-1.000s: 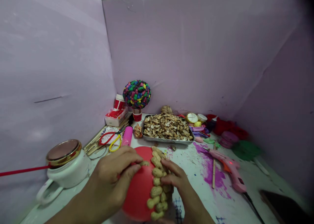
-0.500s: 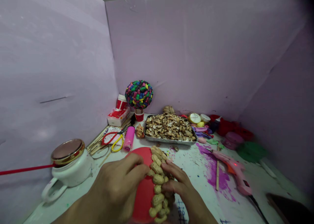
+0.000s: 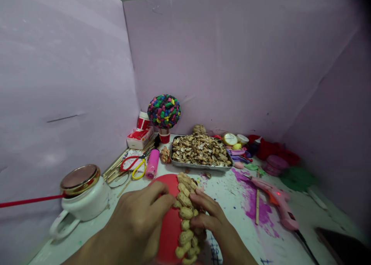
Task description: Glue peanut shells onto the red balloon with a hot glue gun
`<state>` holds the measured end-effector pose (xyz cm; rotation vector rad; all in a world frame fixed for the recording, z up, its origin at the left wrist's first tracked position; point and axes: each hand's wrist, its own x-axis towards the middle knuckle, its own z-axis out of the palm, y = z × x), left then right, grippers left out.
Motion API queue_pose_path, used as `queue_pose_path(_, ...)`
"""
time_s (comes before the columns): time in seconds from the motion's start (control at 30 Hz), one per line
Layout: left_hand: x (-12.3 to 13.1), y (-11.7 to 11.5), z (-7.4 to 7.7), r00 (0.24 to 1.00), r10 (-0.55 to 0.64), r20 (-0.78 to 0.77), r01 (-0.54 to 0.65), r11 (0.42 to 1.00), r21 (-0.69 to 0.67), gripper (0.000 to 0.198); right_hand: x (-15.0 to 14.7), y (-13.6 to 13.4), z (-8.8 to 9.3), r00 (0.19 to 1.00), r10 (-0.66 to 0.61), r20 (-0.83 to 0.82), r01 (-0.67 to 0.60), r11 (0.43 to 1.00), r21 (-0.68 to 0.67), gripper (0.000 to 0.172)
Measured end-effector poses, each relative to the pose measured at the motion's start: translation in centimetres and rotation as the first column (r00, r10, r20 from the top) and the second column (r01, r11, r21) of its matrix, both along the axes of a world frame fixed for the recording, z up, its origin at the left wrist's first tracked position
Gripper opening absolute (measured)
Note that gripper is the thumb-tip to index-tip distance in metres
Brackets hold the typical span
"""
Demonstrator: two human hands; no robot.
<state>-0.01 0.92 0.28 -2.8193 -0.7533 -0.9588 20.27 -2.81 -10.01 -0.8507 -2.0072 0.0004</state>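
A smooth red ball-like object is in front of me, with rows of peanut shells covering its right side. My left hand is closed, its thumb and forefinger pinching a small peanut shell against the edge of the covered part. On the right, my right hand wraps its fingers against the peanut-covered side and steadies the ball. The underside of the ball and the fingertips behind it are hidden.
Beyond stand a metal tray of peanut shells and a multicoloured ball tree. A white mug, scissors and a pink cylinder lie leftward. Rightward lie a pink glue gun, a stick and a dark flat object.
Almost nothing differs. Both hands keep the same grip, and the view has shifted very slightly.
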Motion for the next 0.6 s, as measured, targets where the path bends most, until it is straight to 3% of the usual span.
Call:
queue_pose_path(0.2, 0.03, -0.10, -0.09, 1.000, 0.007, 0.026, -0.007, 1.000, 0.001, 0.027, -0.04, 0.16, -0.01, 1.000, 0.007, 0.012, -0.007, 1.000, 0.012, 0.041)
queue_pose_path(0.6, 0.30, -0.46, 0.40, 0.999, 0.027, 0.022, -0.023, 0.990, -0.141, 0.025, -0.03, 0.00, 0.10, 1.000, -0.013, 0.028, 0.014, 1.000, -0.015, 0.050)
